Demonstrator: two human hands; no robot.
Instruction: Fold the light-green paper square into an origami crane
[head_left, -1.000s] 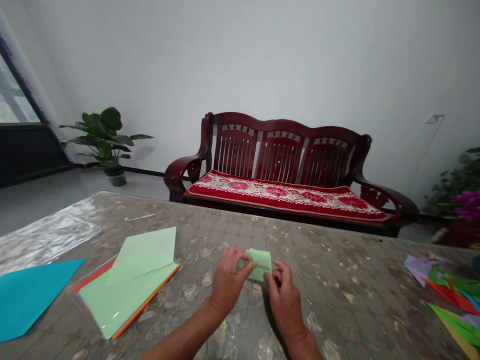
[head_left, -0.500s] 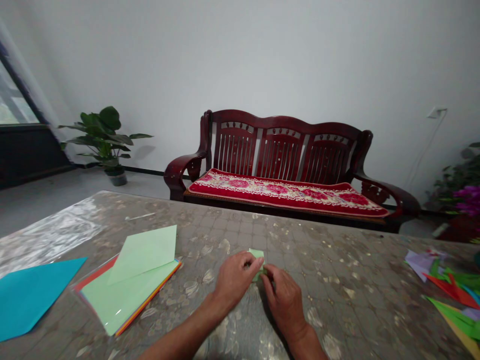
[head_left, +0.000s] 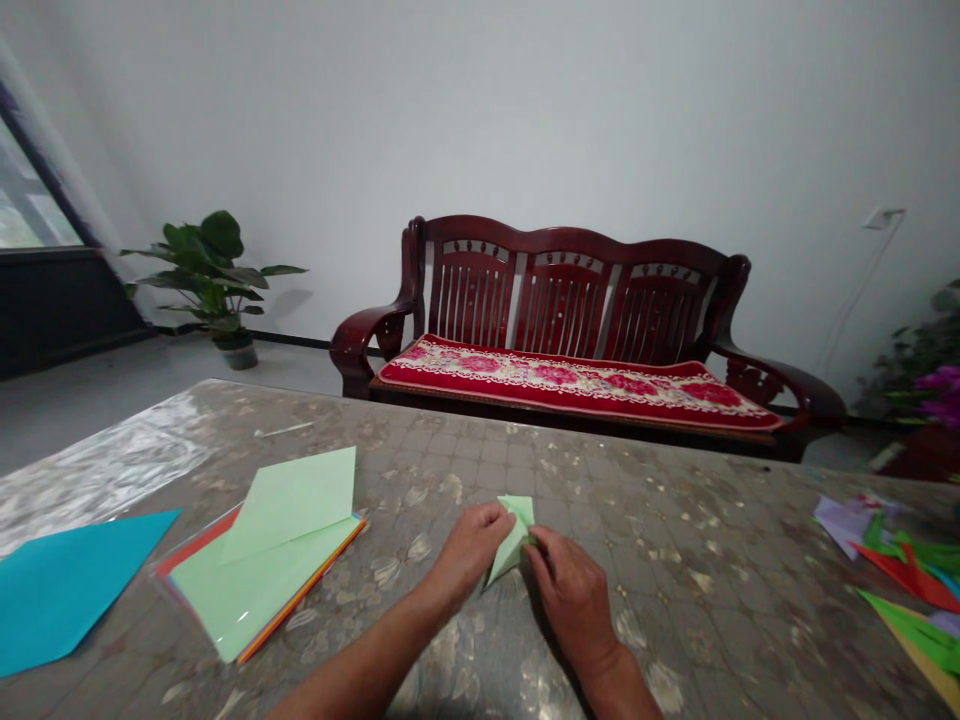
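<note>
Patterned tabletop (head_left: 675, 560) | hands (head_left: 574, 590) nearly closed | both pinching folded green paper (head_left: 511, 545)

Hands (head_left: 525, 565) pinching small folded green paper (head_left: 513, 545) above patterned table (head_left: 405, 480); stacked sheets (head_left: 259, 580) left.

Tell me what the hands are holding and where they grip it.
Folded green paper: left hand at its left side, right hand at its right edge.
</note>
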